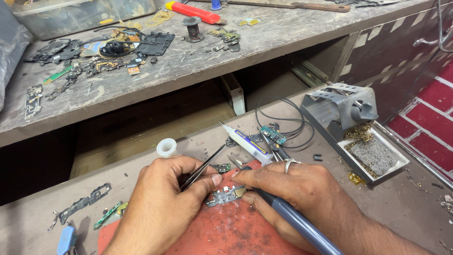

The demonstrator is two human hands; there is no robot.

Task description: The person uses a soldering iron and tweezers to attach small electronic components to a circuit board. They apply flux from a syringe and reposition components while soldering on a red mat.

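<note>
A: Starting with the biggest thing, what lies around the hands?

B: The grey workbench [406, 203], and above it at twelve o'clock a scratched wooden shelf [283, 33] strewn with dark phone parts and a red utility knife [195, 12]. At three o'clock on the bench stands a grey soldering stand [340, 107] with its tray of brass wool and a sponge.

A: And under the hands?

B: A red work mat [226, 231], at six o'clock.

A: What is each hand doing?

B: The right hand [292, 189] is clenched around a blue-grey soldering iron [297, 221], whose handle runs off toward five o'clock. The left hand [165, 198] is pinching black tweezers [203, 167], which point toward one o'clock.

A: Where is the piece being worked?

B: A small circuit board [225, 195] rests on the mat at the centre, between the fingertips of both hands, which touch it.

A: Anything smaller nearby?

B: A white flux syringe [245, 142] just at twelve o'clock of the board, another green board [272, 134] with a looped black wire at one o'clock, and a white tape roll [166, 147] at eleven o'clock.
</note>
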